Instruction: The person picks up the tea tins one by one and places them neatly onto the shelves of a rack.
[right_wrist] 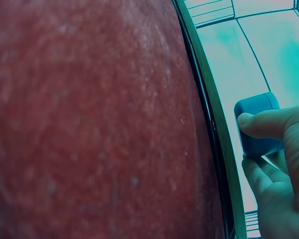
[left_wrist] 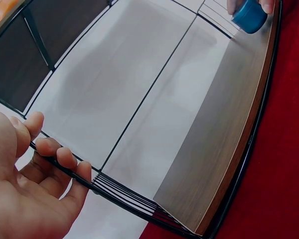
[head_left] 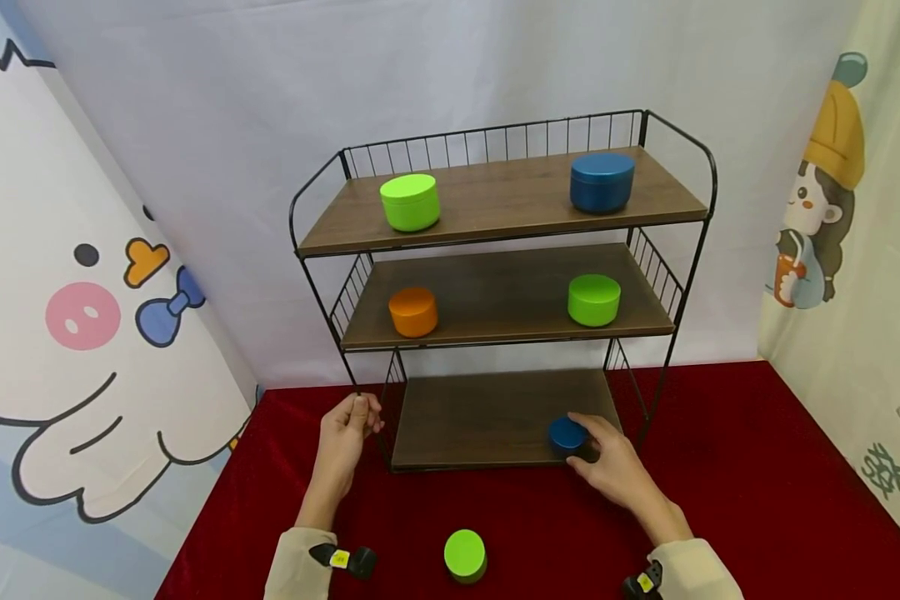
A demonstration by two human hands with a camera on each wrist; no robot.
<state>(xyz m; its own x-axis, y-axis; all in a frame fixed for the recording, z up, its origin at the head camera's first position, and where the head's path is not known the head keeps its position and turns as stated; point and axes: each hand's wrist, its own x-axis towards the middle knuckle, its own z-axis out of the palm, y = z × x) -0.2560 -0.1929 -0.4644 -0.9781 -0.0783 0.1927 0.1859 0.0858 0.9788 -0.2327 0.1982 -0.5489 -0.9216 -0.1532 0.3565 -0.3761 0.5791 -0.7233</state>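
A three-tier shelf rack with dark wood boards and a black wire frame stands on the red cloth. My left hand grips its front left post; in the left wrist view the fingers curl round the black wire. At the right of the bottom board, my right hand holds a small blue round tin between thumb and fingers. The right wrist view shows the thumb on the tin's side. Whether the tin touches the board is hard to tell.
A green tin and a larger blue tin sit on the top board. On the middle board are an orange tin and another green tin. One more green tin stands on the red cloth in front.
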